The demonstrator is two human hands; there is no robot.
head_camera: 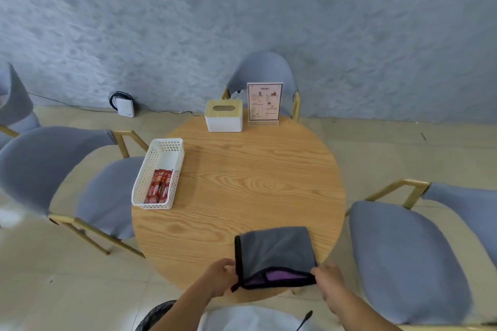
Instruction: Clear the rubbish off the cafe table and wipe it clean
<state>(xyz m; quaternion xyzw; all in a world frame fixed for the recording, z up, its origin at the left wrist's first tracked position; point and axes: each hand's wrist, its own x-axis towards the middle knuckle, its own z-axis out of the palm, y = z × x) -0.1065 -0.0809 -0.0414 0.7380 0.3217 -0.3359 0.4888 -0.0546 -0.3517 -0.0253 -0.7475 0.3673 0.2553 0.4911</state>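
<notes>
A folded grey cloth (274, 252) with black trim and a purple inner side lies at the near edge of the round wooden table (242, 183). My left hand (219, 275) grips the cloth's near left corner. My right hand (329, 281) pinches its near right corner. The cloth's near edge is lifted slightly, showing the purple side. No loose rubbish shows on the tabletop.
A white perforated basket (161, 158) with red sachets (158, 187) sits at the table's left edge. A white tissue box (224, 115) and a menu stand (265, 103) stand at the far edge. Blue chairs (408, 258) surround the table. A black bin bag (157, 316) lies below left.
</notes>
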